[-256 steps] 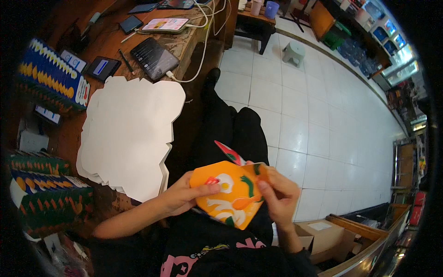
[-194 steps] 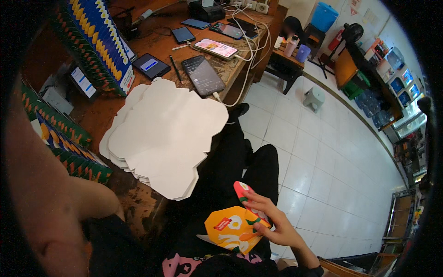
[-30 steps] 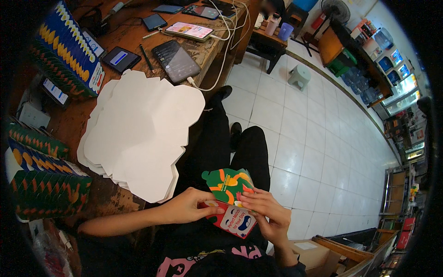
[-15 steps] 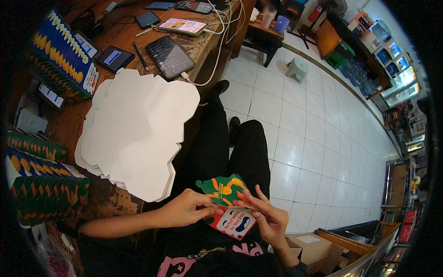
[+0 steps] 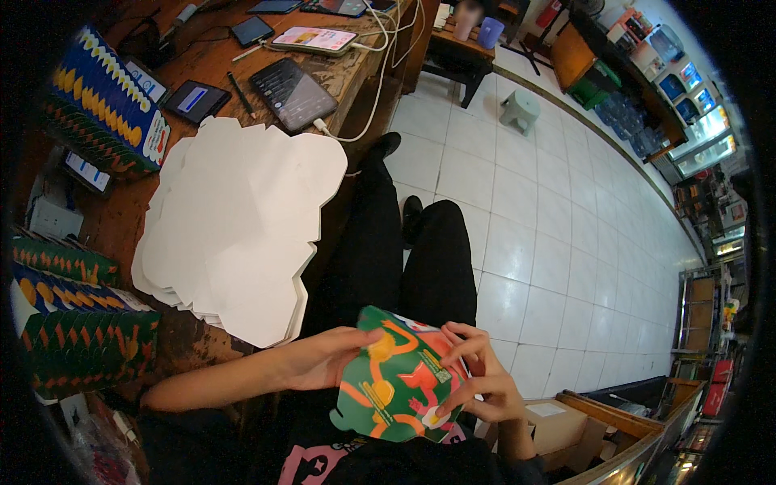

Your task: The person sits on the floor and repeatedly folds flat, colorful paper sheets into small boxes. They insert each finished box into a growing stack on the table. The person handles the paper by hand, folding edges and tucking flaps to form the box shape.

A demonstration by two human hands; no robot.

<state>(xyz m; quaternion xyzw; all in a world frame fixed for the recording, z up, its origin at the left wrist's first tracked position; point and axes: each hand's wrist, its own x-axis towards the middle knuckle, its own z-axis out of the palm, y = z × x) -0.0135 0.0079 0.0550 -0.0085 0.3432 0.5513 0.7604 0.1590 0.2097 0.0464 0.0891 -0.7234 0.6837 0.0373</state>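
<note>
One green carton (image 5: 396,380), left hand (image 5: 333,360) and right hand (image 5: 495,394) pinching it, inside hidden, cardboard box (image 5: 550,430) nearby

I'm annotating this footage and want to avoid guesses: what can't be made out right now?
In the head view:
Left hand: most fingers hidden behind the green printed card.
White sheets: undersides face down, out of sight.
Topmost phones: cut off by the upper edge.
Far-right shelves: contents too small and dim.

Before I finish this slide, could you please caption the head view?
Left hand and right hand hold a green patterned card piece near stacked white cutouts.
</note>
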